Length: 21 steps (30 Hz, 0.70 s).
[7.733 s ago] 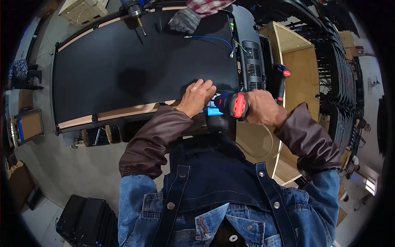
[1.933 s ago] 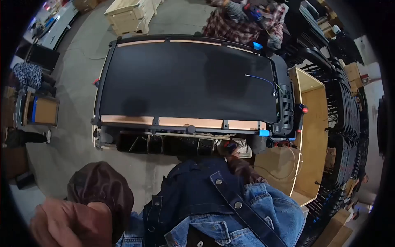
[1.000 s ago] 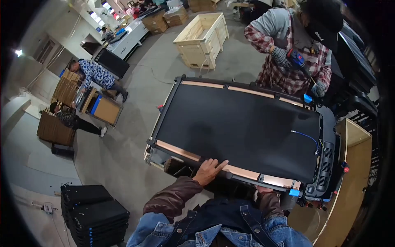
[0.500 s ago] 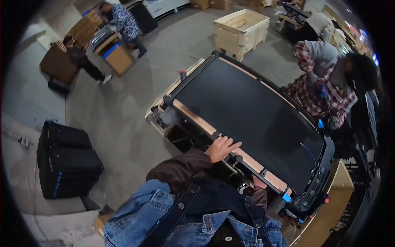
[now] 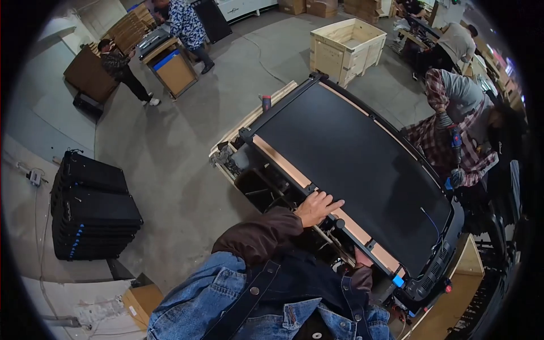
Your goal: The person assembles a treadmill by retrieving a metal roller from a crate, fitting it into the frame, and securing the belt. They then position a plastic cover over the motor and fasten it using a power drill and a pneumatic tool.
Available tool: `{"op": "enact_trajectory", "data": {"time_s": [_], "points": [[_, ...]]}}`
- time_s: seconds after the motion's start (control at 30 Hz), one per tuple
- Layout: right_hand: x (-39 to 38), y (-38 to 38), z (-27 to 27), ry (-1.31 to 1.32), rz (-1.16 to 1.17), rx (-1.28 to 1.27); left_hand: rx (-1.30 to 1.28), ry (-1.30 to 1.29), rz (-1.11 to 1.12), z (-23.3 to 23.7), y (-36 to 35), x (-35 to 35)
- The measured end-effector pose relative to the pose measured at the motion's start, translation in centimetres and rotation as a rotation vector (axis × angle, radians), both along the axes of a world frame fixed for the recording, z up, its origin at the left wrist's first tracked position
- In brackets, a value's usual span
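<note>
A large black panel (image 5: 351, 153) with a dark frame and tan strips along its long sides lies at a slant in front of me. My left hand (image 5: 318, 209) grips the near frame rail, fingers curled over the top and one stretched onto the strip. Lower along that edge, my right hand (image 5: 362, 256) reaches under the rail, so its fingers are hidden. A blue clip (image 5: 398, 280) sits at the near right corner. A thin blue cable (image 5: 433, 221) lies on the panel's right end. Beneath the panel is an open wooden crate (image 5: 229, 141).
Across the panel, a co-worker in a plaid shirt (image 5: 419, 136) holds a power drill (image 5: 456, 139) at the far edge. An empty wooden crate (image 5: 328, 54) stands beyond. Stacked black panels (image 5: 99, 209) stand at left. Other people work at the back.
My view has shifted, so the whole scene sits slightly differently in the picture. My left hand keeps its place on the rail. The co-worker's head has lowered toward the drill.
</note>
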State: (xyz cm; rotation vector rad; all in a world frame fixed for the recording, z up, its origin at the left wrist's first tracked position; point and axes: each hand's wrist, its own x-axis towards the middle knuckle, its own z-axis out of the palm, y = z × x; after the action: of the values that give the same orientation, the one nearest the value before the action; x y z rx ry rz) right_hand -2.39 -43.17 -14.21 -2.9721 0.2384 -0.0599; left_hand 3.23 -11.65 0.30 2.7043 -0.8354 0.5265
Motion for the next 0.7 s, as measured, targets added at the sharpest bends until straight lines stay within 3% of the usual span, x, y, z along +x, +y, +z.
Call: {"op": "enact_trajectory", "data": {"time_s": [0.1, 0.2, 0.27, 0.3, 0.4, 0.57, 0.63, 0.67, 0.7], "points": [[0.2, -0.3, -1.6, -0.109, 0.065, 0.029, 0.008, -0.02, 0.009, -0.3, 0.0, 0.1], [0.2, -0.7, -2.4, 0.066, -0.005, 0.021, -0.018, -0.049, 0.002, 0.1, 0.1, 0.0], [0.0, -0.5, -2.2, 0.022, -0.009, 0.03, 0.011, -0.053, 0.019, 0.0, 0.2, 0.0], [-0.1, -0.5, -3.0, -0.193, 0.059, -0.09, 0.017, -0.041, 0.016, 0.0, 0.2, -0.1], [0.1, -0.9, -3.4, -0.074, 0.048, -0.012, 0.033, -0.041, 0.016, -0.1, 0.2, 0.0], [0.1, 0.2, -2.1, -0.145, 0.048, -0.077, 0.06, -0.019, 0.041, 0.4, 0.0, -0.1], [0.4, 0.6, 0.3, 0.155, 0.062, 0.101, 0.003, 0.006, 0.017, 1.1, -0.1, 0.0], [0.0, -0.1, -2.3, 0.141, 0.018, 0.242, 0.03, -0.032, 0.025, 1.1, -0.2, 0.0], [-0.4, 0.0, -1.5, 0.21, 0.003, 0.501, 0.047, 0.037, 0.032, 1.2, -0.5, 0.0]]}}
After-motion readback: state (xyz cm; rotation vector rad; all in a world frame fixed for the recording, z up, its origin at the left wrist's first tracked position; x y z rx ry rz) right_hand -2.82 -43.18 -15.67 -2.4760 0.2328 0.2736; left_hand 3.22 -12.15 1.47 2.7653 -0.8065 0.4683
